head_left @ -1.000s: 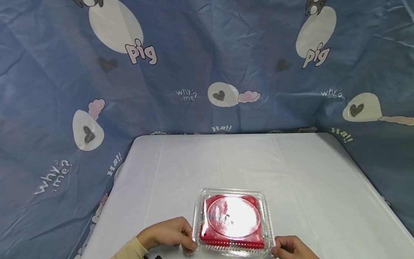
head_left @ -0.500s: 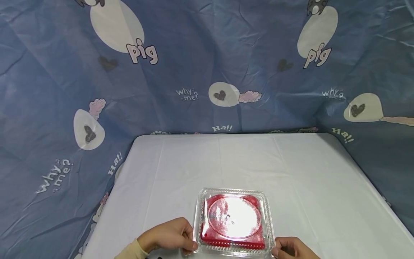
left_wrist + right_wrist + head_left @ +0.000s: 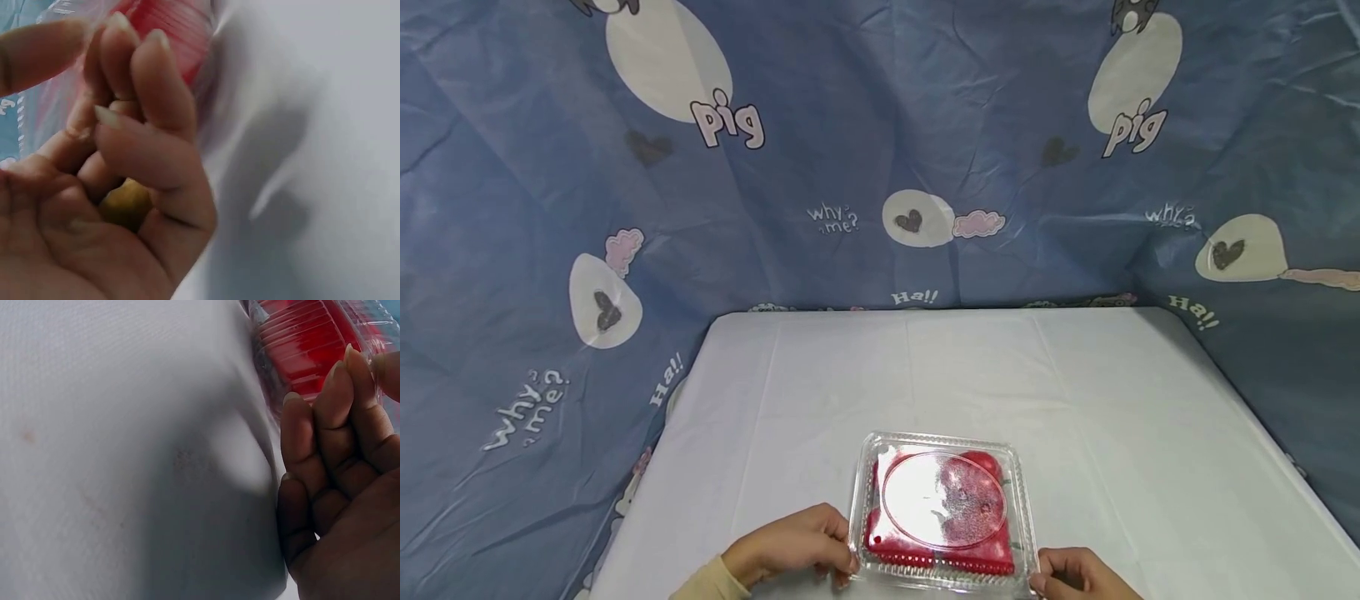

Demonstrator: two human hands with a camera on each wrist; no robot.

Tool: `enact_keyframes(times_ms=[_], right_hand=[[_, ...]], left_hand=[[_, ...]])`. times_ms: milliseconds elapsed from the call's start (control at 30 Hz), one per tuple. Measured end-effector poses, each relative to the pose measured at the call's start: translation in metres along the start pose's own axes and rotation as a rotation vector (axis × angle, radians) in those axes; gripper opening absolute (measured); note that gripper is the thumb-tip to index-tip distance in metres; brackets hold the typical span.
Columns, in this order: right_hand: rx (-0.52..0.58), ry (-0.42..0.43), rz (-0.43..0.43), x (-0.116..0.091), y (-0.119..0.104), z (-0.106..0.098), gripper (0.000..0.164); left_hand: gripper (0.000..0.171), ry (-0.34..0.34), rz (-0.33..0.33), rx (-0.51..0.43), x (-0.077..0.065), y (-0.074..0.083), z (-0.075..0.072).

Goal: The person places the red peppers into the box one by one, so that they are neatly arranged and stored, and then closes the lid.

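A clear plastic clamshell box (image 3: 1027,521) with a ribbed edge lies near the front of the table, its lid down. Through the lid shows a soft-looking red thing (image 3: 981,554), partly washed out by glare. My left hand (image 3: 797,543) pinches the box's front left corner between thumb and fingers; in the left wrist view its other fingers (image 3: 162,94) curl beside the box. At the front right corner, my right hand (image 3: 1081,573) pinches the rim. The right wrist view has the fingertips against the ribbed side wall (image 3: 300,337), red behind it.
A white cloth (image 3: 820,392) covers the table. Blue printed fabric (image 3: 820,150) hangs behind it and along both sides. A cream sleeve (image 3: 711,579) covers the left forearm.
The bright glare on the lid has shifted left, uncovering more red on the right. The left thumb and fingers have shifted slightly at the corner; the right hand stays put.
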State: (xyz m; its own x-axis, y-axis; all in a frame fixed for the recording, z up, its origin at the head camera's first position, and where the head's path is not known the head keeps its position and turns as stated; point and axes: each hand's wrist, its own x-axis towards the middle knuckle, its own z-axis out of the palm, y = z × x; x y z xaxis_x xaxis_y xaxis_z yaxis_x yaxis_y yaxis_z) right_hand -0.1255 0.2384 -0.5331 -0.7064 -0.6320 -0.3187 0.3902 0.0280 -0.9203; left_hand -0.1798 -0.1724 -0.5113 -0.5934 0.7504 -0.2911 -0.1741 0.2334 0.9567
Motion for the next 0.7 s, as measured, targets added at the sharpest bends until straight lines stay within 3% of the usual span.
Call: enact_keyframes(times_ms=[133, 467, 600, 700], right_hand=[[-0.013, 0.012, -0.008, 0.0, 0.0, 0.0, 0.027], [-0.128, 0.066, -0.008, 0.003, -0.005, -0.002, 0.029], [-0.236, 0.065, -0.007, 0.0, -0.01, -0.011, 0.026], [-0.376, 0.094, 0.03, -0.003, -0.02, -0.02, 0.027]], left_hand=[[0.035, -0.005, -0.009, -0.033, 0.0, -0.002, 0.0], [0.032, -0.014, -0.064, 0.023, -0.005, 0.002, -0.005], [0.03, -0.026, -0.095, 0.04, -0.008, 0.005, -0.013], [0.025, 0.03, -0.116, 0.098, -0.01, 0.01, -0.025]])
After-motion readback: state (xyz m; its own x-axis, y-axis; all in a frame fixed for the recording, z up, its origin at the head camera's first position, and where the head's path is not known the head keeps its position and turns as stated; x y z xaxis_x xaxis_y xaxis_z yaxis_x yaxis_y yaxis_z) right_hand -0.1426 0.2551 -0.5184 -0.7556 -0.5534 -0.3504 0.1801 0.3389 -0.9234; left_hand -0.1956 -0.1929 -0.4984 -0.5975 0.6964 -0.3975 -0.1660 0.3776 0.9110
